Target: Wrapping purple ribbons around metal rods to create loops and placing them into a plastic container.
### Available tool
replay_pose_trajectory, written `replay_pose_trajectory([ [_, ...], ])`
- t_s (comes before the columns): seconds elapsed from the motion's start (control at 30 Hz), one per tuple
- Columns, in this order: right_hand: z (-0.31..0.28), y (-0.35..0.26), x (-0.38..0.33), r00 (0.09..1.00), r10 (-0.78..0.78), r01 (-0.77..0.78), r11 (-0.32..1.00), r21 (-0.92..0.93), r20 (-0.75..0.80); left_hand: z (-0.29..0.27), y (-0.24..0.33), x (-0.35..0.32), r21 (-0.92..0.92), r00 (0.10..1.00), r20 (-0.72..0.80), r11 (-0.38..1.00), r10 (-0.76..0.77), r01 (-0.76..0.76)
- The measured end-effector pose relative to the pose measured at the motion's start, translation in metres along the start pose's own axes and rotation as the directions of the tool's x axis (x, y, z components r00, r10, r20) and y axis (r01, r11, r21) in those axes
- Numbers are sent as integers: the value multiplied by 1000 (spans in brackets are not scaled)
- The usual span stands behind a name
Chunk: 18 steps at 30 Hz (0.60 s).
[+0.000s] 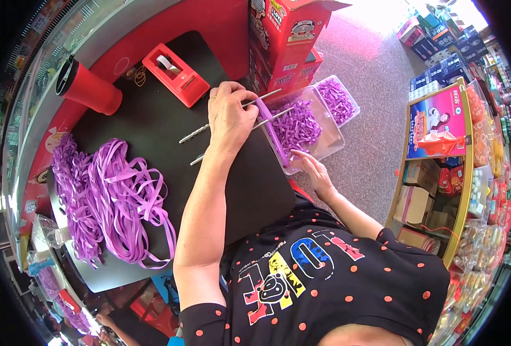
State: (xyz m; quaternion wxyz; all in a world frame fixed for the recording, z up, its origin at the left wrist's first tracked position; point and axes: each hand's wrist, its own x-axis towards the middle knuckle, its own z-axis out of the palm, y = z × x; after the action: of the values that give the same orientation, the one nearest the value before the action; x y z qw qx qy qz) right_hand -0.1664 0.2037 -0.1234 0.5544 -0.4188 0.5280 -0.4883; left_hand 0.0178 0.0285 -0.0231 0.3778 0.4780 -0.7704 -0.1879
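Note:
My left hand (232,112) is closed over two slim metal rods (193,135) that lie side by side above the black tabletop (169,127). A flat purple ribbon (274,135) crosses near the rods' far ends and runs toward me. At its near end, my right hand (315,175) has its fingertips pinched on the ribbon, by the rim of a clear plastic bin (330,135). Short purple ribbon pieces (296,127) are heaped in that bin. The left fingertips are partly hidden.
Long purple ribbon bundles (126,202) lie at the left. Behind are a red tumbler (94,89) and a red tape dispenser (176,75). Red cartons (290,40) stand beyond the bins, near a second bin (356,109) of pieces. Stocked shelves (466,173) line the right.

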Motion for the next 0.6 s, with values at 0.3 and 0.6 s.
replay_pose_trajectory([
  [0.3,13,-84,-44,997,-37,34,999,-41,-67,-1,-2,-1,17,999,8,999,35,-35],
  [0.6,30,-132,-54,977,-211,206,973,-104,-40,1,-3,-2,24,999,5,999,43,-43],
])
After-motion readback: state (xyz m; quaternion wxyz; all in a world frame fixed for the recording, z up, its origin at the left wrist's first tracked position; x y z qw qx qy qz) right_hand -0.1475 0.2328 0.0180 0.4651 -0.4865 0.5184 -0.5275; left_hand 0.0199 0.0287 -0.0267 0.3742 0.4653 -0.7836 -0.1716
